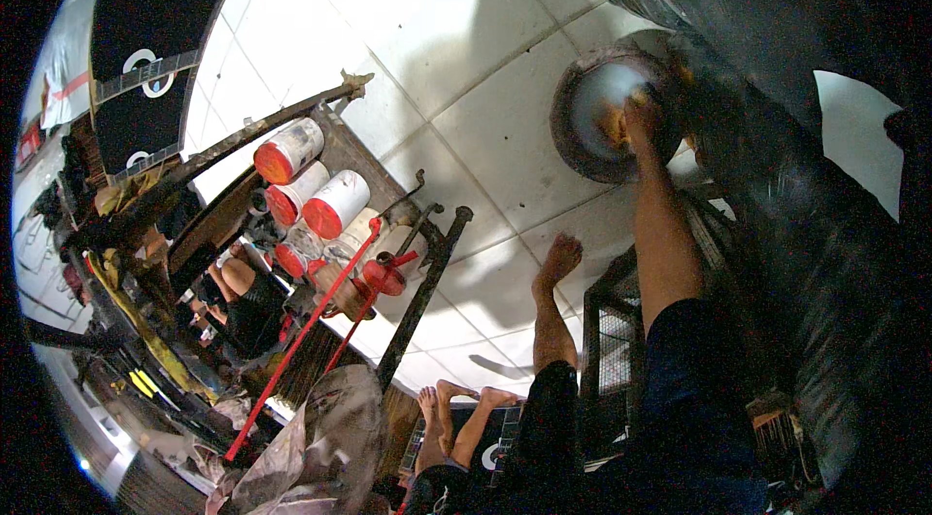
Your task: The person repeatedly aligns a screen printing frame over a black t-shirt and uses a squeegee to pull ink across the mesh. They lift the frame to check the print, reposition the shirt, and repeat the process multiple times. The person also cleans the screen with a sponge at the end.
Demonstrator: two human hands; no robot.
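Note:
My right hand reaches into a round, dark-rimmed basin on the floor. Its fingers point down into the basin and are partly lost in shade and glare. A pale, cloudy surface with an orange patch shows beside them; what it is cannot be made out. My left hand hangs over the tiles, lower and to the left of the basin. Its fingers are curled in, and no object shows in them.
A wooden bench at left carries several red-lidded jars. A long red rod slants beside it. A dark mesh frame stands between my arms. A large dark curved surface fills the right. Another person's bare legs show below.

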